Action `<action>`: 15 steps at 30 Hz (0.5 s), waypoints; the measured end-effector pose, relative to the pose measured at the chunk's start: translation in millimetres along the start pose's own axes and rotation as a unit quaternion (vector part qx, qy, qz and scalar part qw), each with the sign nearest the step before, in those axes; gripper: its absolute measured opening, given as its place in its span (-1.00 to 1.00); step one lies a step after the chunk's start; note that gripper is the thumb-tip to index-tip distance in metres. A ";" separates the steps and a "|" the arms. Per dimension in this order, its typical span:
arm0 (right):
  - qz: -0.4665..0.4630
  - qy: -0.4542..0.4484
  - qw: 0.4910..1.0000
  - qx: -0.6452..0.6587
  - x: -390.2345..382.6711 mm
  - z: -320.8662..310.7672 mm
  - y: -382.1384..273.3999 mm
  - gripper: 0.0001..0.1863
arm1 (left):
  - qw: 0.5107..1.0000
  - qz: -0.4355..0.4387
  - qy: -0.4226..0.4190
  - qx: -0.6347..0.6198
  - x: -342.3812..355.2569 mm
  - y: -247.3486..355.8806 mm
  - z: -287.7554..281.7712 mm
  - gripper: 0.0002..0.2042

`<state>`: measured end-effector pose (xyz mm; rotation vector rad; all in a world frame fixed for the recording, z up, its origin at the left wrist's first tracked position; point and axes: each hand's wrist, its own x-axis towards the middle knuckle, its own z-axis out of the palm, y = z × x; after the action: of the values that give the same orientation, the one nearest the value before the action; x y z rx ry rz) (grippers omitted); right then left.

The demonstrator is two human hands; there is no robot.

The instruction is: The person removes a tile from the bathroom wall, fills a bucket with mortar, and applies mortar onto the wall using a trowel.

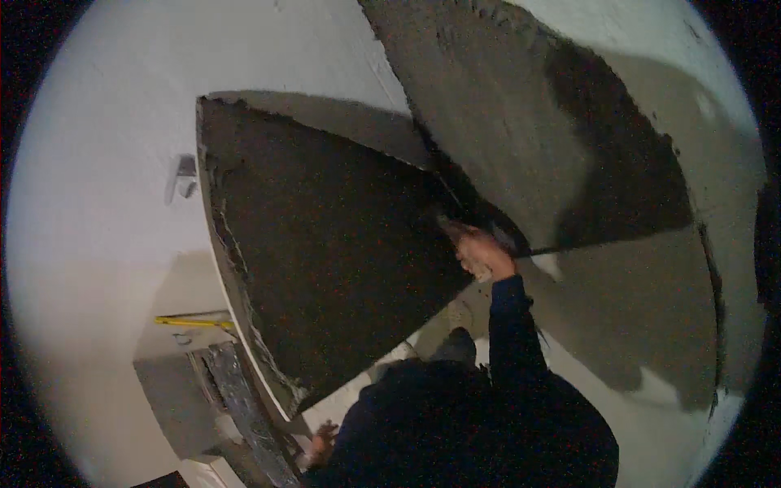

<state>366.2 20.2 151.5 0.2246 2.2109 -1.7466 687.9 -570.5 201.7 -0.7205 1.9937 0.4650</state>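
Observation:
My right hand is closed around what looks like the handle of a trowel, blurred and mostly lost in shadow. It is at the right edge of a large slab, whose face is coated with dark grey mortar. The slab stands tilted, with a pale, thin edge on its left and ragged mortar along it. Low on the left, my left hand shows small and dim beside my body, below the slab's bottom corner. Its fingers look apart, with nothing visible in them.
Another broad dark mortar patch covers the pale surface at upper right. At left lie a yellow-edged tool, a grey box-like object and a smeared plank. A small grey fitting sits farther up. My foot shows below the slab.

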 end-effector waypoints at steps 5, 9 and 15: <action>0.089 0.047 0.995 0.020 -96.7 18.5 29.7 -0.47 | 0.918 0.089 -0.036 -0.385 47.6 28.0 -57.7 -0.50; 0.027 0.076 0.993 -0.091 -155.1 24.9 47.0 -0.57 | 0.936 0.170 -0.039 -0.307 74.7 78.6 -85.2 -0.37; 0.258 0.087 0.953 0.130 -214.6 42.2 81.5 -0.60 | 0.943 0.227 -0.077 -0.232 89.5 135.7 -95.9 -0.29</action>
<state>599.2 14.3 140.5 0.9561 1.7901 -1.7465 502.0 -550.6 175.7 -0.4717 1.9111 1.2592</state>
